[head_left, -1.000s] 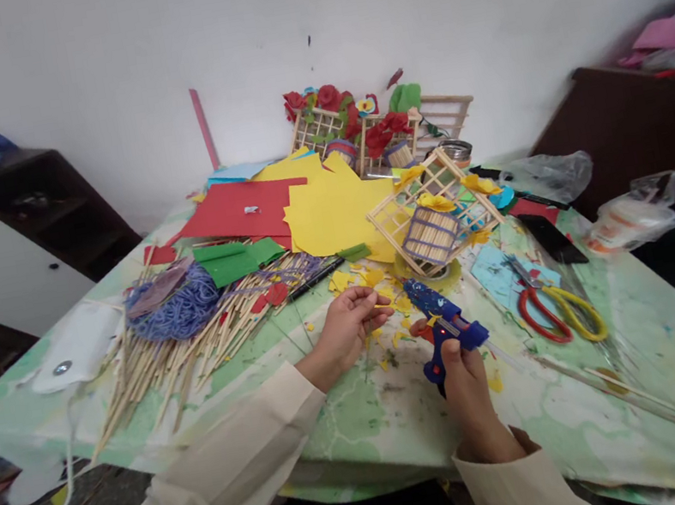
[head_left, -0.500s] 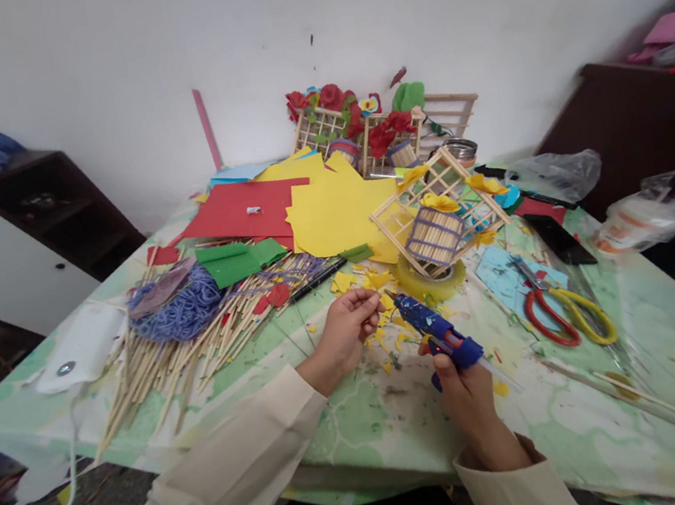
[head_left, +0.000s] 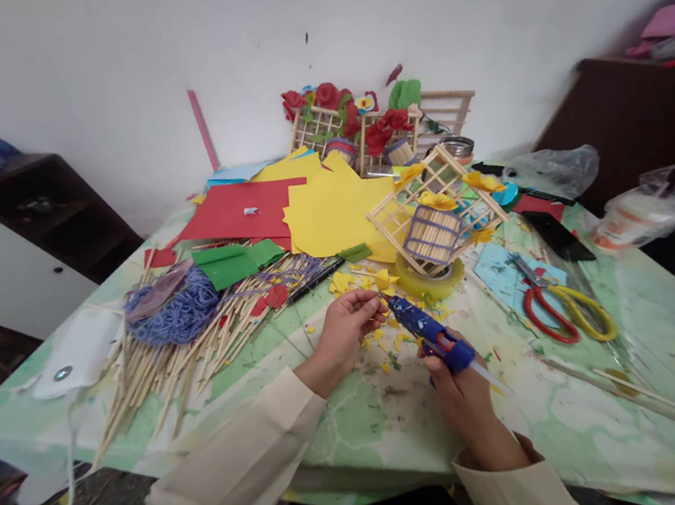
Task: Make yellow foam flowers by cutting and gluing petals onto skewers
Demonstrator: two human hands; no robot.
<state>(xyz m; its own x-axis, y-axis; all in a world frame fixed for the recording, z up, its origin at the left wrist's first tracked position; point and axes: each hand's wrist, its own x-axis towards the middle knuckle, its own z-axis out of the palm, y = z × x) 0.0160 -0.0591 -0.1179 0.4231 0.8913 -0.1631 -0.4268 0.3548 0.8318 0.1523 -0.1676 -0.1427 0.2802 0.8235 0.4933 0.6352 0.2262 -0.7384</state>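
My right hand [head_left: 463,391] is wrapped round the grip of a blue hot glue gun [head_left: 426,328], its nozzle pointing up and left. The nozzle tip almost meets my left hand [head_left: 344,330], whose fingers are pinched on a small yellow paper piece [head_left: 378,302]. Both hands hover just above the green patterned tablecloth [head_left: 373,420], among scattered yellow paper scraps [head_left: 381,279].
Wooden sticks [head_left: 197,342] and purple yarn [head_left: 174,307] lie to the left. Red, yellow and green paper sheets [head_left: 329,206], stick lattice frames with paper flowers [head_left: 435,213], a tape roll [head_left: 424,281], scissors [head_left: 557,309], a phone [head_left: 553,236] and plastic bags [head_left: 637,213] crowd the back and right.
The glue gun in my right hand swung left and tilted, so its nozzle came up to the yellow piece in my left fingers. My left hand barely moved.
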